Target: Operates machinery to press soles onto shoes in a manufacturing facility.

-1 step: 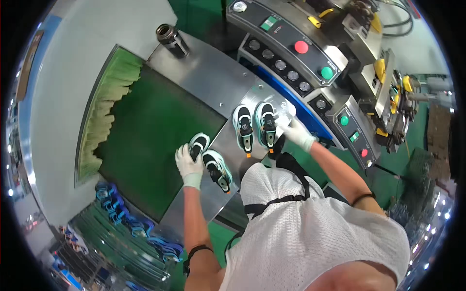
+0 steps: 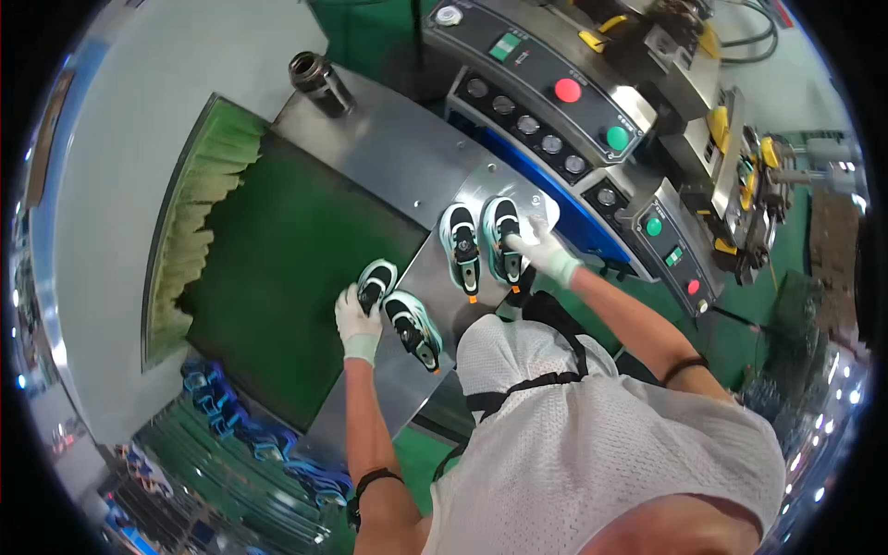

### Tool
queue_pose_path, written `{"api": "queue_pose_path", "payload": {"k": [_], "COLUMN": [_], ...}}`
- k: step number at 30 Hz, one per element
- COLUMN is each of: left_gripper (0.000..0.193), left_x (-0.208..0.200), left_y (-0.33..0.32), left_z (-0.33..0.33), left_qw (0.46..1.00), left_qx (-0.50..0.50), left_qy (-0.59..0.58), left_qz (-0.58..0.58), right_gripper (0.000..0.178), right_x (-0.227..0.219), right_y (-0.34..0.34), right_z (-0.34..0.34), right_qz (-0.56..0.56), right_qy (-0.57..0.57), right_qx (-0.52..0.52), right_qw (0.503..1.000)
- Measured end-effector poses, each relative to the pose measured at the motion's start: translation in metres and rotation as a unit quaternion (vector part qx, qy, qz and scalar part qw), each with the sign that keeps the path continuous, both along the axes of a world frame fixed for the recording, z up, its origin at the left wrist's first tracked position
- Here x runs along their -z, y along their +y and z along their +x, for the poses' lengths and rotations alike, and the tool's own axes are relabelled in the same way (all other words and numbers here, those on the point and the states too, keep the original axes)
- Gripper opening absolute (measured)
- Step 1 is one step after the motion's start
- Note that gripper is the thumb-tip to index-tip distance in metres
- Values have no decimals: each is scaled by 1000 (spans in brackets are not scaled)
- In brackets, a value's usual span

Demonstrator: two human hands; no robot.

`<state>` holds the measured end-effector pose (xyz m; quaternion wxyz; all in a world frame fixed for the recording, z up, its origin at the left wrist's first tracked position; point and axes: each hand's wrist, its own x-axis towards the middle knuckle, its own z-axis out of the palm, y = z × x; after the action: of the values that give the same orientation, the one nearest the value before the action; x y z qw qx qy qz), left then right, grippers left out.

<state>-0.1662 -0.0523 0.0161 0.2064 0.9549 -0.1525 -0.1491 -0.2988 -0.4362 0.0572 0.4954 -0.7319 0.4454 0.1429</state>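
Note:
Four sneakers in black, white and mint lie on the steel table (image 2: 421, 250). My left hand (image 2: 357, 322), in a white glove, grips the leftmost sneaker (image 2: 375, 285) by its side, at the belt's edge. Just right of it lies another sneaker (image 2: 413, 331), tilted, its orange heel tab toward me. Farther right, two sneakers stand side by side, the left one (image 2: 461, 245) and the right one (image 2: 502, 236). My gloved right hand (image 2: 548, 252) is beside the right one with fingers spread; its thumb reaches the shoe's edge, and whether it touches I cannot tell.
A green conveyor belt (image 2: 287, 268) runs out from under a fringed curtain (image 2: 208, 213). A dark open flask (image 2: 321, 83) stands on the table's far end. Behind are a machine's control panel (image 2: 546, 69) and a side panel (image 2: 671, 242). Blue-purple shoe parts (image 2: 227, 407) lie at lower left.
The clear crumpled plastic that was in my right hand is no longer seen there. That hand has moved left, toward the right sneaker, and its fingers have spread. My left hand stays on its sneaker.

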Motion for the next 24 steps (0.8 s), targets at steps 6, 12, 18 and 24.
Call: {"api": "queue_pose_path", "payload": {"k": [6, 12, 18, 24], "left_gripper": [66, 62, 48, 49], "left_x": [26, 23, 19, -119], "left_y": [4, -11, -14, -97], "left_z": [34, 50, 98, 69], "left_qw": [990, 965, 977, 923], "left_qx": [116, 202, 108, 11], "left_qy": [87, 119, 180, 181], "left_qz": [-3, 116, 31, -341], "right_gripper": [42, 46, 65, 55], "right_x": [50, 91, 48, -45], "right_y": [65, 54, 45, 7], "right_z": [55, 60, 55, 12], "right_qz": [-202, -217, -256, 62], "right_qy": [-37, -75, -151, -309], "right_qx": [-31, -23, -122, -23], "right_qw": [978, 973, 947, 949]}}
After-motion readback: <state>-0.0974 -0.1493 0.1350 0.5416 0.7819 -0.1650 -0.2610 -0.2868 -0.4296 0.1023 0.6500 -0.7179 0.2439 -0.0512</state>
